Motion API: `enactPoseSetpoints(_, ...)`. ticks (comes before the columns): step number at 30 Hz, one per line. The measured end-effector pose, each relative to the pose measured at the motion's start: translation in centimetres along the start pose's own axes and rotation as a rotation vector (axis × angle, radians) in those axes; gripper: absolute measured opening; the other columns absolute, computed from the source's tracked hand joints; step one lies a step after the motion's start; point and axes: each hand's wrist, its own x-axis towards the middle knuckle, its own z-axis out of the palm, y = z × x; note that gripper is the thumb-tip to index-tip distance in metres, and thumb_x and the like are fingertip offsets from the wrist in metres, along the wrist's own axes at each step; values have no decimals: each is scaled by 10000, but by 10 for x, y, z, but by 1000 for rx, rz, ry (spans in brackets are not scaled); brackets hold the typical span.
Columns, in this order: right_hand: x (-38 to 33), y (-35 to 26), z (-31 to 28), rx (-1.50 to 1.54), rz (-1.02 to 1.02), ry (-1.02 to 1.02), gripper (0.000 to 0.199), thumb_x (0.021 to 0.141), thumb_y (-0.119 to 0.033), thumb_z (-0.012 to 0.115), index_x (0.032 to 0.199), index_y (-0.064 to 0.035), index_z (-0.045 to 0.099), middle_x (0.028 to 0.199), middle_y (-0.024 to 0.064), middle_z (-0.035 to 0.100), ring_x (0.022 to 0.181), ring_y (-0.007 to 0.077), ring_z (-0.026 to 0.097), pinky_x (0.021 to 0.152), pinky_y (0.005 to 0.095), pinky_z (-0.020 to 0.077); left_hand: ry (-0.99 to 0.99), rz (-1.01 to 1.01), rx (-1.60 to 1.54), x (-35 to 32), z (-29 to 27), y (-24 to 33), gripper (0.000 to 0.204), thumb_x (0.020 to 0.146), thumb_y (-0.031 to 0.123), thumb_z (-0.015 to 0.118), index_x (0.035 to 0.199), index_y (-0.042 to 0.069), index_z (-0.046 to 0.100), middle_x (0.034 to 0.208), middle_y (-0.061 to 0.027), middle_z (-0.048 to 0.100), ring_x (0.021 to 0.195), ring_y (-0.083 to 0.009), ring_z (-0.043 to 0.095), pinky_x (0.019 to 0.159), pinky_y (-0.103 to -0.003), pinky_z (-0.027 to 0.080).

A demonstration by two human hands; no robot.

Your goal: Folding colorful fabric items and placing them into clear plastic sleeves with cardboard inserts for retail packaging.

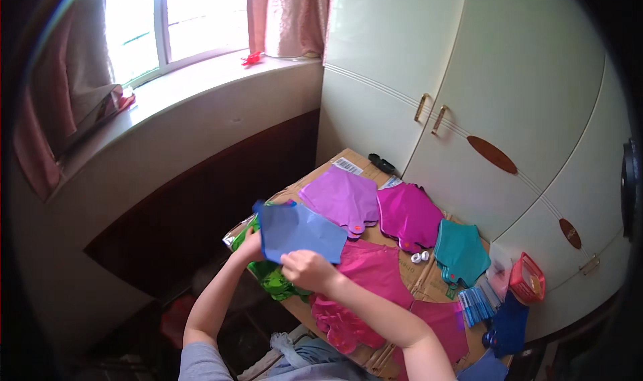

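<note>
A flat, shiny blue sheet with a darker blue left edge is held up over the table's left part. My right hand is closed, its fingers pinching the sheet's lower edge. My left hand is at the sheet's left edge, partly behind it; most of its fingers are hidden, so I cannot tell what they grip. Crumpled shiny green pieces lie beneath and beside the left hand. Under my right forearm spreads a stack of pink sheets with rounded lobes at its near end.
Flattened cardboard covers the table. Lilac, magenta and teal stacks line its far side. At right are small blue-and-white packets, a red basket and dark blue pieces. White cabinets stand behind.
</note>
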Motion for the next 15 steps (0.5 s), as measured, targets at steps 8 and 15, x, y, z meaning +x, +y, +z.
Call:
enactPoseSetpoints(8, -21, -34, 54, 243, 3, -163, 96, 745, -149, 573, 684, -100, 630, 767, 23, 565, 761, 173, 615, 704, 314, 516, 1, -2, -391, -12, 44, -44, 511, 792, 322, 679, 1239, 98, 574, 1276, -139, 561, 1253, -311, 481, 1027, -505, 364)
enactPoseSetpoints(15, -28, -37, 65, 219, 49, -196, 87, 752, -153, 609, 686, -97, 594, 742, 36, 560, 734, 209, 638, 651, 342, 529, 4, -16, -542, -24, 50, -57, 503, 775, 269, 698, 1225, 78, 581, 1256, -148, 575, 1217, -314, 514, 1008, -457, 403)
